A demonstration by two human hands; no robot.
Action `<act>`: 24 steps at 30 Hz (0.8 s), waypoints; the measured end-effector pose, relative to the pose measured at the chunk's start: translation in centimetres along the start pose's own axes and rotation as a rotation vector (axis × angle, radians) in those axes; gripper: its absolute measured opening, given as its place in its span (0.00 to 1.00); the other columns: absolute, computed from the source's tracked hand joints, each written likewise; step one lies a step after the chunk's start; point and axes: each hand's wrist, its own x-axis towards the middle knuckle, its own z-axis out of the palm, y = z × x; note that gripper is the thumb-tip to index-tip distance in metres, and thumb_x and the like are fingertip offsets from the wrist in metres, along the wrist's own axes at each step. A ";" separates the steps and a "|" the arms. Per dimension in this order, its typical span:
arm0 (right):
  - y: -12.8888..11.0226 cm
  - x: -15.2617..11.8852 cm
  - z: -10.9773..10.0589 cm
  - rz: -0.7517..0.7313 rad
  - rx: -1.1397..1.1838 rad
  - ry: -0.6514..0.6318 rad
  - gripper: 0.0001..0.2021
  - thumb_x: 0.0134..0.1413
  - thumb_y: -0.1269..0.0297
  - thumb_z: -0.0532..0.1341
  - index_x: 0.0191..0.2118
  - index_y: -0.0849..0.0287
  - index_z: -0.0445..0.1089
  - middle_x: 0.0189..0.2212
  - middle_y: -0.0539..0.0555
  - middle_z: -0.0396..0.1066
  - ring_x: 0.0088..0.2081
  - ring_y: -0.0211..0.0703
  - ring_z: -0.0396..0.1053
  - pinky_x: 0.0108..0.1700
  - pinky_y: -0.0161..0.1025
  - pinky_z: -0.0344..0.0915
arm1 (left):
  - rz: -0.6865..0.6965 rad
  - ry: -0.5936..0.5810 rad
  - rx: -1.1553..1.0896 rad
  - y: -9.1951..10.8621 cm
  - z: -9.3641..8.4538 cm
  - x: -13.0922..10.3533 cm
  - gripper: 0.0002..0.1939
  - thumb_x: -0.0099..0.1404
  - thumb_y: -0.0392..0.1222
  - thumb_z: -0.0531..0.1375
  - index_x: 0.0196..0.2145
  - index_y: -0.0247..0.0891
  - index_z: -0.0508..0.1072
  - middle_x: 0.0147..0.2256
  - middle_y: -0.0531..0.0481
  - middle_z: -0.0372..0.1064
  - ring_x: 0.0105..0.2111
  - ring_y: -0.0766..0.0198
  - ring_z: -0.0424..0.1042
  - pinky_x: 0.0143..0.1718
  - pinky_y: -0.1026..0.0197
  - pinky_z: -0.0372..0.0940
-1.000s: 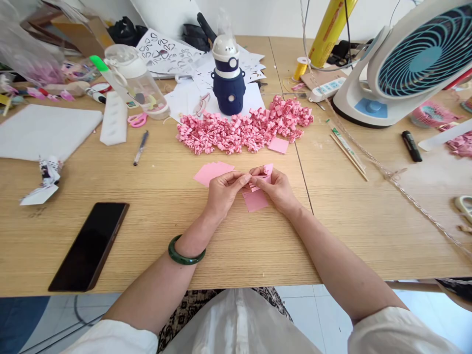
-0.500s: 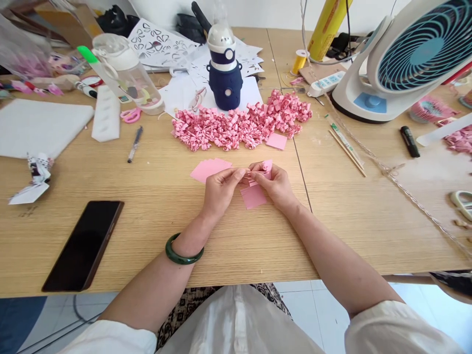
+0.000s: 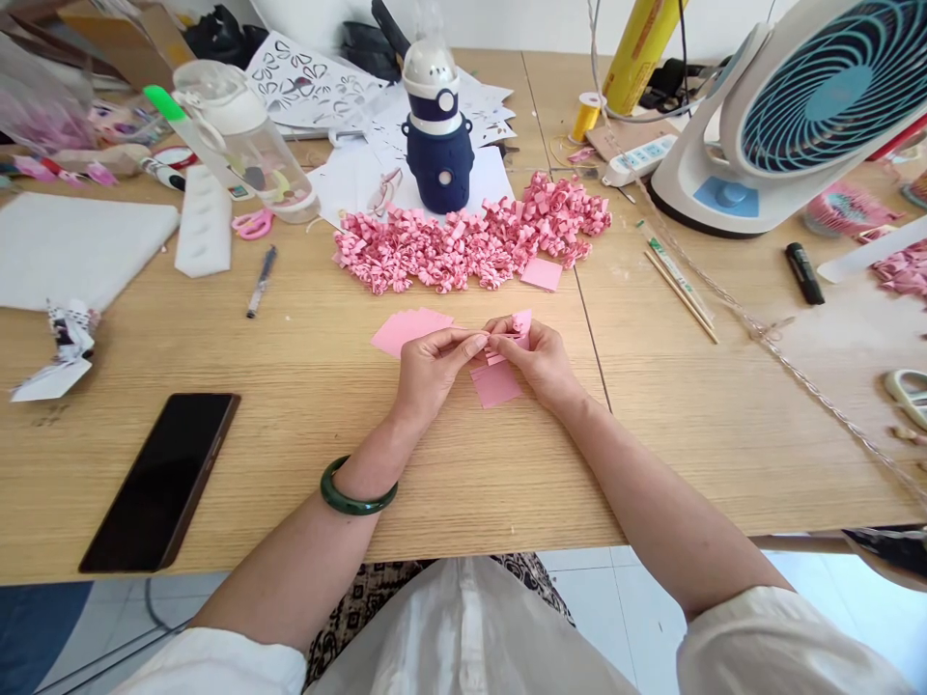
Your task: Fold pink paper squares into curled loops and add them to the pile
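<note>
Both my hands meet over the wooden table, pinching one pink paper piece (image 3: 521,326) that is cut into strips and partly curled. My left hand (image 3: 435,367) is closed, thumb and forefinger on the ends of the strips. My right hand (image 3: 534,357) is closed around the paper's other side, and a curl stands up above its fingers. Just below lies a flat pink paper square (image 3: 496,384). A fanned stack of pink paper (image 3: 409,330) rests beside my left hand. Behind the hands spreads a long heap of curled pink paper pieces (image 3: 463,253), with a small pink square (image 3: 542,274) at its front.
A phone (image 3: 160,483) lies front left, a pen (image 3: 262,282) and pink scissors (image 3: 253,224) beyond it. A navy bottle (image 3: 439,159) and a clear bottle (image 3: 261,145) stand behind. On the right are a fan (image 3: 731,183), thin sticks (image 3: 681,294), a black marker (image 3: 803,273) and twisted cord (image 3: 803,376).
My hands stay almost in place, with small finger movements at the paper strips. The whole view has shifted very slightly; nothing else has moved.
</note>
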 end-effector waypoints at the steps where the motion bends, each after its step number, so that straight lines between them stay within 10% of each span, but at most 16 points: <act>1: 0.0 0.0 0.0 0.005 -0.013 0.004 0.13 0.49 0.56 0.71 0.29 0.58 0.70 0.33 0.51 0.71 0.34 0.38 0.67 0.40 0.38 0.65 | -0.003 0.003 0.003 0.0 0.0 0.0 0.11 0.57 0.49 0.71 0.33 0.40 0.84 0.34 0.49 0.81 0.34 0.61 0.77 0.42 0.59 0.72; 24: -0.1 -0.1 0.0 0.027 -0.082 0.097 0.13 0.49 0.54 0.71 0.32 0.57 0.72 0.33 0.51 0.72 0.34 0.39 0.69 0.40 0.39 0.67 | -0.074 0.000 -0.094 -0.3 -0.1 0.1 0.12 0.61 0.51 0.68 0.35 0.39 0.83 0.35 0.48 0.81 0.35 0.61 0.78 0.43 0.58 0.74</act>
